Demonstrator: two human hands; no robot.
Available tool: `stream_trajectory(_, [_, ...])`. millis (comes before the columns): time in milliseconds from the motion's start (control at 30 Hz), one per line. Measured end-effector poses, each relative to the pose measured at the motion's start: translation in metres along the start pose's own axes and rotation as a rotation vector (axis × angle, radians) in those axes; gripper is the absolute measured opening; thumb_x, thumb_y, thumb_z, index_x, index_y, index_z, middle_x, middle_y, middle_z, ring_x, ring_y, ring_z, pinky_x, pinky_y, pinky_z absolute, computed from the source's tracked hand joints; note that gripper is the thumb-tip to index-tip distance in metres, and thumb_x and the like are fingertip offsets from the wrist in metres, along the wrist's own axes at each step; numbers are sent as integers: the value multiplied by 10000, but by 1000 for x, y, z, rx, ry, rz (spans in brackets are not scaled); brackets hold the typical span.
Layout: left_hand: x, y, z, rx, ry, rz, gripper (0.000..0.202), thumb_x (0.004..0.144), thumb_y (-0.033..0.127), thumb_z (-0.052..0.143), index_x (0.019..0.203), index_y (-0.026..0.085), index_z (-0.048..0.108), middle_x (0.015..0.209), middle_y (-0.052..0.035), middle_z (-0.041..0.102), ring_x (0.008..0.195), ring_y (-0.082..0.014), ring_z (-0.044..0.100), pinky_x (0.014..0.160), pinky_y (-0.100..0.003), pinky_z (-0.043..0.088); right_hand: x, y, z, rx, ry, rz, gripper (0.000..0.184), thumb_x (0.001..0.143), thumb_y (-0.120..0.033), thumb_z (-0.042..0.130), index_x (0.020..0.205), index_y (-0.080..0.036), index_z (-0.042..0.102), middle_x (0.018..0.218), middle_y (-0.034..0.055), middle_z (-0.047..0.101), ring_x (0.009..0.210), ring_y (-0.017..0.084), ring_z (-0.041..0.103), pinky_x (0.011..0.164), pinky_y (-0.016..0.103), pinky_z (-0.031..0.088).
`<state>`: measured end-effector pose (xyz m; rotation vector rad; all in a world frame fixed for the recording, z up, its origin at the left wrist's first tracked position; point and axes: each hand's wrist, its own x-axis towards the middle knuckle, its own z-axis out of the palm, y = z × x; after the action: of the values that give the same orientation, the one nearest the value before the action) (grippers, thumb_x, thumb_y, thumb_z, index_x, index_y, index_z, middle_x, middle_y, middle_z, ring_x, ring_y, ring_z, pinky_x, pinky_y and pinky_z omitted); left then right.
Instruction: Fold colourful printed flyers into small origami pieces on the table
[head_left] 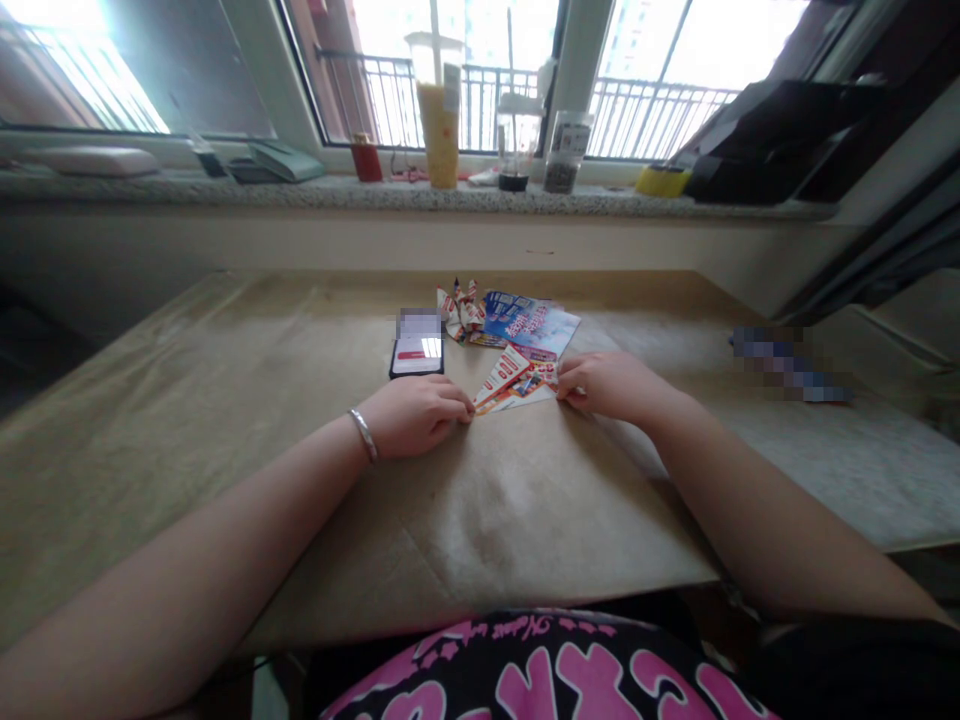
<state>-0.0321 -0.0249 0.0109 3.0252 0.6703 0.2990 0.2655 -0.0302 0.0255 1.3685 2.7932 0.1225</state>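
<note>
Paper [504, 378], printed, folded, on table [277, 350]: likely light, creasable, easily torn; best held by edges. Left hand [416, 414]: fingers pinching left tip. Right hand [611, 386]: fingers pinching right edge.

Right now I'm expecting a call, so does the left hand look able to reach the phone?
Probably yes: the phone lies just beyond the left hand, with nothing visible between them, though that hand would likely leave the printed paper first.

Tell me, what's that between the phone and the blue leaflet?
A crumpled-looking piece of printed paper lies between the phone and the blue leaflet, as the head view shows.
</note>
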Motion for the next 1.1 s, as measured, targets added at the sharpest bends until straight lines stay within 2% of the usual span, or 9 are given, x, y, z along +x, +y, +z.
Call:
stream_trajectory(233, [-2,-3,1,-27,2,18,281,761,72,477,899,205,682,1069,-10,698,955,-158,631,853,-293,514,-1,4,-1,-1,-51,13,224,772,-161,538,832,-262,729,953,-5,716,841,148,625,618,235,360])
stream_trajectory(500, [-3,-5,0,-58,5,16,263,749,99,478,862,201,691,1075,2,703,964,-167,635,851,-301,517,-4,7,-2,17,-57,69,241,758,-159,523,831,-257,730,994,-25,715,829,144,630,627,239,375])
stream_trajectory(667, [-4,-5,-2,-124,9,3,257,737,97,469,838,195,684,1028,0,711,946,-161,629,855,-290,507,-2,8,5,33,-18,92,213,748,-173,511,814,-238,704,960,8,708,809,163,620,628,254,369])
stream_trajectory(867, [-4,-3,-3,-139,-14,-23,214,718,106,475,801,174,661,949,-42,691,877,-168,616,802,-276,499,3,5,14,56,75,287,158,792,-290,520,842,-214,649,841,47,696,718,189,596,565,276,327])
stream_trajectory(967, [-3,0,-4,-111,-10,-33,202,739,116,472,798,176,657,890,-48,673,822,-161,608,753,-261,493,6,0,16,131,101,283,242,847,-396,490,892,-225,655,847,45,686,741,184,596,588,272,357])
stream_trajectory(1100, [0,3,0,-140,52,-15,207,814,146,459,827,176,664,838,-53,660,796,-149,604,742,-250,499,11,-6,22,139,163,187,293,860,-418,491,988,-217,660,1027,81,644,904,215,589,706,292,424])
